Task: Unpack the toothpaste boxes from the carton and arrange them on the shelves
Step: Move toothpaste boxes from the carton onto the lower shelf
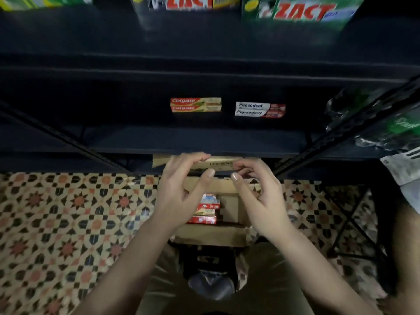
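An open brown carton (230,212) stands on the tiled floor in front of the dark shelf unit. Several red toothpaste boxes (205,211) lie stacked inside it at the left. Its far flap (227,160) stands up against the shelf edge. My left hand (181,185) and my right hand (256,194) hover over the carton with curled, spread fingers and nothing in them. The left fingertips overlap the far flap. On the lower shelf (195,142) two Colgate boxes (196,105) are stacked beside two Pepsodent boxes (259,109).
Green Zact boxes (302,11) line the top shelf. Bagged goods in clear plastic (386,123) fill the neighbouring rack at the right. A dark metal shelf post (68,137) slants at the left. My knees and a dark shoe (210,283) are below the carton.
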